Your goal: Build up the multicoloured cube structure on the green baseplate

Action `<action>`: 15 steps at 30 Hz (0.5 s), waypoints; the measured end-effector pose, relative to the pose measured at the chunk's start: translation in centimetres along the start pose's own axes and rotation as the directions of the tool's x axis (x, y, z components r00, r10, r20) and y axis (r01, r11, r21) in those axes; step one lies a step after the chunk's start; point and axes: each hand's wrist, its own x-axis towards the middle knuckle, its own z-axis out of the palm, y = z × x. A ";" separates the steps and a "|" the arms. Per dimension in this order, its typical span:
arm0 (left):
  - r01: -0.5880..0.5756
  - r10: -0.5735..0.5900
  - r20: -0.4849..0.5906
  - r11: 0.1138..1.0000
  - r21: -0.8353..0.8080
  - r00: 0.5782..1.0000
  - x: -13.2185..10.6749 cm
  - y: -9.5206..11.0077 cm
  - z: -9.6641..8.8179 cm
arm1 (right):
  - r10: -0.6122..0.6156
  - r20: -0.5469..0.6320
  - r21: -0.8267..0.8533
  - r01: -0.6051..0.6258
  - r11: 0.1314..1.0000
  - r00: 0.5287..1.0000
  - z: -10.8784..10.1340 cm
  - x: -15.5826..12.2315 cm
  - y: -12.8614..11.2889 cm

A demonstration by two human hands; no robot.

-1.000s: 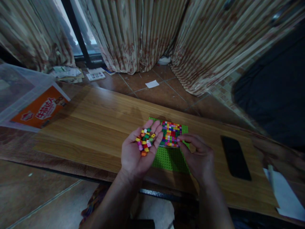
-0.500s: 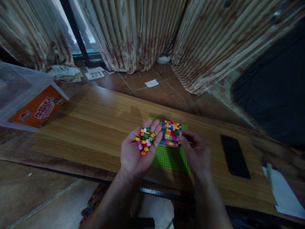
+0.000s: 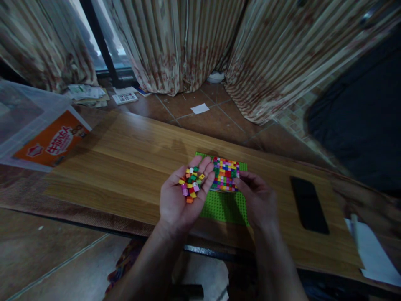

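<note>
Cupped palm up, my left hand (image 3: 178,205) carries a small heap of loose toy building bricks (image 3: 191,187) in yellow, green, pink, orange and white. Its fingers reach the left side of a many-coloured block of bricks (image 3: 226,172). That block stands on the far part of a green studded baseplate (image 3: 222,209). My right hand (image 3: 258,200) is at the block's right edge, thumb and forefinger closed together there. Whether a brick is between those fingertips I cannot make out. The heap and fingers hide part of the palm.
A black phone (image 3: 308,205) lies on the wooden table (image 3: 125,167) to the right. White paper (image 3: 376,251) sits at the right end. A clear plastic box with an orange label (image 3: 53,140) stands at the left. Striped curtains (image 3: 175,46) hang beyond the table.
My right thumb and forefinger have shifted very slightly at the block's right edge. The left hand still carries the bricks, and the whole view has drifted a little.
</note>
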 end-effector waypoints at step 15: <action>0.046 -0.047 0.095 0.999 0.010 0.994 -0.2 -0.6 -0.3 | -0.159 -0.119 0.012 0.162 0.987 0.980 -0.3 -0.8 -1.6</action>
